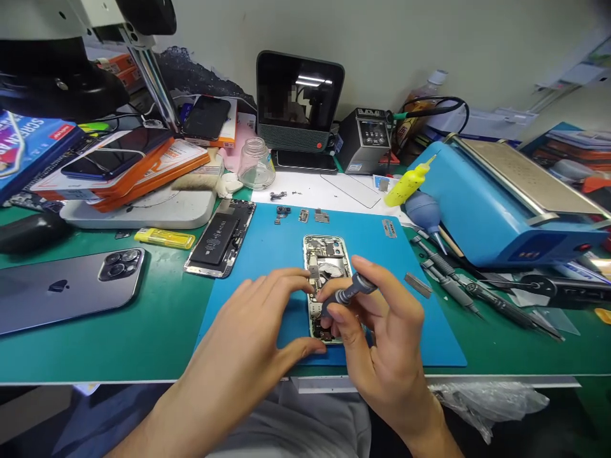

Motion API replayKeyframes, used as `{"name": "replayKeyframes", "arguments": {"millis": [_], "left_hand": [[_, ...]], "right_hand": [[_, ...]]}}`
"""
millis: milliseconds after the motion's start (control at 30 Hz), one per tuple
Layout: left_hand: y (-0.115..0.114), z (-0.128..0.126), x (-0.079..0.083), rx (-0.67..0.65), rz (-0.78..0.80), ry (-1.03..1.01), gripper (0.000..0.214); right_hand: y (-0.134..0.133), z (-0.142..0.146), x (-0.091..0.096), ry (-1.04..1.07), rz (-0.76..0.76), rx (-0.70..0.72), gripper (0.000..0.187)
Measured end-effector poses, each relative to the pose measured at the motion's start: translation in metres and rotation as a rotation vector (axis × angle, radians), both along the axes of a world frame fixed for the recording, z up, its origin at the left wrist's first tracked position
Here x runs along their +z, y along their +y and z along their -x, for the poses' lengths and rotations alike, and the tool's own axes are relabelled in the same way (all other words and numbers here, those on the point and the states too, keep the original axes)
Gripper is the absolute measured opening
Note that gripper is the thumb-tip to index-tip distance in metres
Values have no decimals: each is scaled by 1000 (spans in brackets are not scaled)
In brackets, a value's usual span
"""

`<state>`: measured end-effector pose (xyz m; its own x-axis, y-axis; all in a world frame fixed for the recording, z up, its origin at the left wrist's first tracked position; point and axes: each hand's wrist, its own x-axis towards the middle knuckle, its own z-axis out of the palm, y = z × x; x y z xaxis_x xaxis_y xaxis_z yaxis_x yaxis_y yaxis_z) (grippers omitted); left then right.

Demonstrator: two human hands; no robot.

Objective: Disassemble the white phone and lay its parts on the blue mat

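Observation:
An opened phone (329,254) lies on the blue mat (267,248), its circuit boards and metal shields exposed. My left hand (252,324) steadies it, fingertips on its left side and thumb by the lower edge. A small dark grey screwdriver (351,291) is in my right hand (382,324), tilted over the phone, with a fingertip on its end cap. My fingers hide the screwdriver's tip and the phone's lower right part. Beyond the phone, small metal brackets (321,216) and a dark camera module (282,211) rest on the mat.
Left of the mat lie a removed phone screen assembly (220,238), a yellow lighter (165,238) and a purple-grey phone (71,286). Several screwdrivers and tweezers (506,305) lie at right, near a blue heating plate (506,203). A glass jar (256,164) stands behind.

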<state>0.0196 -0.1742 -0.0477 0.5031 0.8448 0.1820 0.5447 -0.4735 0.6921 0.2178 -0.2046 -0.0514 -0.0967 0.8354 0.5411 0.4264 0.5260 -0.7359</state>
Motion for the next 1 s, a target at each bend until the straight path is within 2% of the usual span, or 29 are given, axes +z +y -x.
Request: {"name": "replayKeyframes", "arguments": {"millis": [333, 433, 533, 667, 1000], "left_hand": [[0, 0, -2, 3, -4, 4, 65], [0, -1, 0, 7, -2, 9, 65], [0, 0, 1, -5, -4, -5, 60], [1, 2, 2, -26, 9, -61, 59], [-1, 6, 3, -5, 60, -97, 37]], "right_hand": [[2, 0, -1, -16, -13, 14, 77], [3, 1, 1, -62, -79, -20, 76], [4, 2, 4, -198, -177, -78, 81], [5, 2, 6, -271, -220, -63, 80], [6, -1, 1, -264, -276, -54, 79]]}}
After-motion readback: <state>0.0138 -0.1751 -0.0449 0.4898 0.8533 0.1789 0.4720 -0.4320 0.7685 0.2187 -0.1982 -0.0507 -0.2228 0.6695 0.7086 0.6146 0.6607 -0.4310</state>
